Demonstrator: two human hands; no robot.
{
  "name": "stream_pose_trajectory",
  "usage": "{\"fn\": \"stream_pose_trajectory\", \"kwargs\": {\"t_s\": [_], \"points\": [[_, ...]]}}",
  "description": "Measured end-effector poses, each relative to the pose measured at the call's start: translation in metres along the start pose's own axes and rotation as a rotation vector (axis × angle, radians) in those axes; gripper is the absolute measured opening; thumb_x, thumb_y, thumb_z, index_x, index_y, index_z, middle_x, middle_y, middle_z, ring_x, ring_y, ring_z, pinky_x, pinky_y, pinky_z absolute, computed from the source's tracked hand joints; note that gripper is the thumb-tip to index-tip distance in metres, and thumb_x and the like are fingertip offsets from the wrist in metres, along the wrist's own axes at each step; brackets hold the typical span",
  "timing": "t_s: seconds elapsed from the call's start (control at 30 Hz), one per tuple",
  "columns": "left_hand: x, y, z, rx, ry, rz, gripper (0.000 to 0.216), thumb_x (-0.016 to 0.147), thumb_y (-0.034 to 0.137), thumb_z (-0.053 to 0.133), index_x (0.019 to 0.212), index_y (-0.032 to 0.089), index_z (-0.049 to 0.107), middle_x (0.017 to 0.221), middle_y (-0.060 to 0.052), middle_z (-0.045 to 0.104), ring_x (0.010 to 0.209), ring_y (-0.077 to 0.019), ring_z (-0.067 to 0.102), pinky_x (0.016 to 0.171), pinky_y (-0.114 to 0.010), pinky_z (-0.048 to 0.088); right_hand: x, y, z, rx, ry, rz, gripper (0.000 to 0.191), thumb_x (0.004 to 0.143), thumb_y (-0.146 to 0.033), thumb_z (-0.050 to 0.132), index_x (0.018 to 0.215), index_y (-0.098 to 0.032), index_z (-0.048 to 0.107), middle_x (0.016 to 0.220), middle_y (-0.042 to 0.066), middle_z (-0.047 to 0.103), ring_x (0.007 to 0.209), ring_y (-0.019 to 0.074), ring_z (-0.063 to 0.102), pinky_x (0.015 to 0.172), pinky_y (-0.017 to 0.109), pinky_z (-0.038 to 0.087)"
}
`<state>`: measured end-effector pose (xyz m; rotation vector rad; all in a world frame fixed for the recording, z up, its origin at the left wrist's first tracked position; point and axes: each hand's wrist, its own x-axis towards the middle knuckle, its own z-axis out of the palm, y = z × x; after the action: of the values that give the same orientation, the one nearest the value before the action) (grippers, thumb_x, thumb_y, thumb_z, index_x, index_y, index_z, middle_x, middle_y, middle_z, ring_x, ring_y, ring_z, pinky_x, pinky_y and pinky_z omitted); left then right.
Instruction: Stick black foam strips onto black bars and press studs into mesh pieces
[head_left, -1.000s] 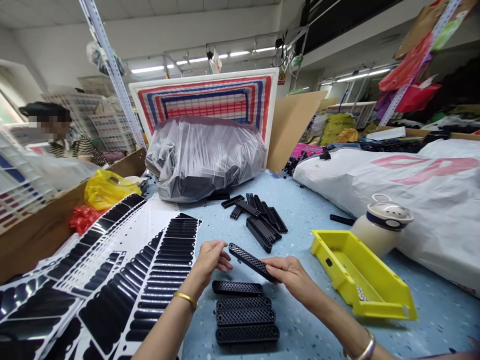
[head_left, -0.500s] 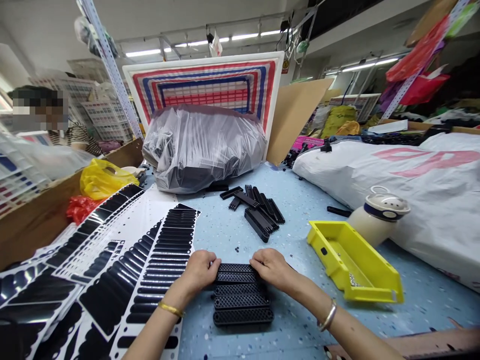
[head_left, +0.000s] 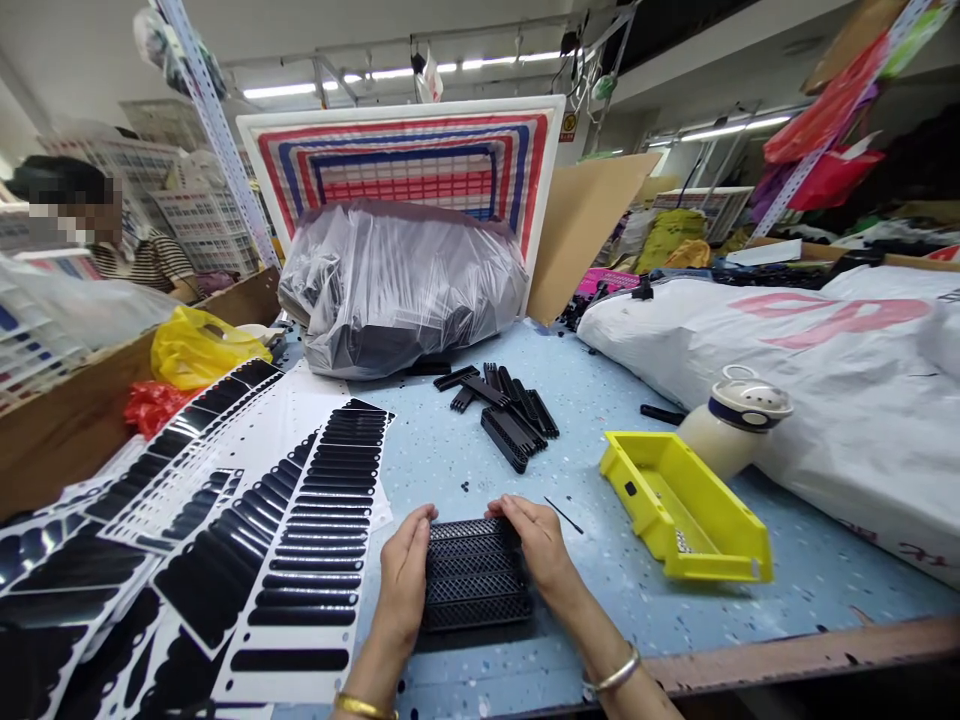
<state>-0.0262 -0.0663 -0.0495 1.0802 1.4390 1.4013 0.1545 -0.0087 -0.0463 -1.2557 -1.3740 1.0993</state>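
Observation:
Several black perforated plastic strips (head_left: 474, 575) lie side by side in a tight block on the blue table near its front edge. My left hand (head_left: 405, 580) presses flat against the block's left end, fingers together and stretched forward. Against the right end rests my right hand (head_left: 536, 545), its fingers curled over the far corner. Both hands squeeze the block from either side. A loose heap of the same black strips (head_left: 510, 410) lies farther back on the table.
White sheets with black oblong stickers (head_left: 315, 540) cover the left side. A yellow bin (head_left: 682, 505) and a white jar (head_left: 731, 425) stand to the right, a large white sack (head_left: 825, 370) behind them. A grey plastic bag (head_left: 401, 290) sits at the back. A person sits far left.
The strip my right hand held has been laid with the others. Both hands have pushed the spread row together into one tight block, nearer the table's front edge.

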Motion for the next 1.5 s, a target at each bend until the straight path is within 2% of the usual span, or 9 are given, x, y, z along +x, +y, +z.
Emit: {"fn": "stream_pose_trajectory", "kwargs": {"t_s": [0.17,0.3,0.4,0.6,1.0,1.17,1.27,1.33,1.5], "points": [[-0.005,-0.004,0.004,-0.004,0.055,0.022,0.053,0.082,0.061,0.055,0.100,0.015,0.073,0.105,-0.012,0.075,0.106,-0.0294,0.066,0.100,-0.042,0.047,-0.003,0.002,0.002,0.110,0.057,0.043,0.063,0.069,-0.078,0.061,0.067,-0.017,0.074,0.072,0.012,0.075,0.076,0.0299,0.069,0.077,0.041,0.052],[-0.007,-0.011,0.004,-0.069,0.086,0.001,0.055,0.084,0.060,0.054,0.110,0.014,0.070,0.120,-0.013,0.070,0.119,-0.0286,0.061,0.109,-0.042,0.041,-0.006,0.005,0.004,0.184,0.105,0.065,0.064,0.072,-0.078,0.058,0.078,-0.016,0.075,0.080,0.013,0.076,0.086,0.0311,0.070,0.085,0.043,0.052],[-0.009,-0.012,0.003,-0.060,0.072,0.004,0.053,0.085,0.058,0.054,0.113,0.016,0.070,0.127,-0.012,0.068,0.125,-0.0276,0.057,0.113,-0.041,0.037,-0.010,0.004,0.007,0.212,0.086,0.072,0.061,0.075,-0.075,0.059,0.079,-0.016,0.076,0.079,0.013,0.076,0.086,0.0305,0.071,0.087,0.044,0.052],[-0.009,-0.013,0.005,-0.040,0.086,0.032,0.050,0.085,0.057,0.054,0.108,0.016,0.072,0.121,-0.013,0.070,0.120,-0.0300,0.060,0.111,-0.046,0.040,-0.010,0.002,0.010,0.216,0.062,0.056,0.061,0.073,-0.074,0.061,0.076,-0.015,0.076,0.080,0.013,0.077,0.082,0.0294,0.071,0.084,0.043,0.052],[-0.010,-0.007,0.006,-0.004,0.089,0.067,0.051,0.084,0.057,0.051,0.103,0.014,0.071,0.108,-0.013,0.074,0.108,-0.0292,0.064,0.102,-0.045,0.046,-0.008,0.001,0.010,0.211,0.061,0.016,0.060,0.072,-0.074,0.063,0.074,-0.015,0.075,0.076,0.012,0.076,0.078,0.0282,0.071,0.082,0.042,0.053],[-0.009,-0.009,0.006,-0.031,0.098,0.056,0.053,0.082,0.059,0.054,0.103,0.014,0.072,0.113,-0.014,0.073,0.113,-0.0305,0.063,0.106,-0.046,0.043,-0.004,-0.001,0.009,0.178,0.106,0.004,0.072,0.076,-0.080,0.047,0.077,-0.014,0.074,0.077,0.015,0.076,0.080,0.0293,0.073,0.075,0.042,0.057],[-0.007,-0.014,0.004,-0.092,0.110,0.029,0.054,0.078,0.059,0.060,0.104,0.014,0.073,0.117,-0.015,0.072,0.117,-0.0313,0.062,0.111,-0.047,0.039,-0.008,-0.008,-0.011,0.086,0.149,-0.022,0.070,0.076,-0.079,0.049,0.077,-0.014,0.073,0.077,0.015,0.076,0.079,0.0298,0.073,0.066,0.039,0.058],[-0.006,-0.018,-0.001,-0.139,0.131,-0.005,0.054,0.075,0.058,0.064,0.103,0.014,0.074,0.117,-0.015,0.072,0.119,-0.0321,0.061,0.111,-0.048,0.039,-0.013,-0.016,-0.040,-0.023,0.181,-0.057,0.060,0.072,-0.073,0.059,0.075,-0.015,0.073,0.074,0.013,0.075,0.075,0.0288,0.072,0.061,0.036,0.057],[-0.008,-0.019,-0.019,-0.174,0.139,-0.041,0.050,0.073,0.057,0.070,0.103,0.018,0.075,0.118,-0.010,0.072,0.123,-0.0317,0.059,0.110,-0.045,0.042,-0.023,-0.042,-0.161,-0.405,0.384,-0.121,0.037,0.070,-0.056,0.062,0.068,-0.020,0.073,0.063,0.006,0.072,0.061,0.0234,0.066,0.059,0.034,0.051]]}}
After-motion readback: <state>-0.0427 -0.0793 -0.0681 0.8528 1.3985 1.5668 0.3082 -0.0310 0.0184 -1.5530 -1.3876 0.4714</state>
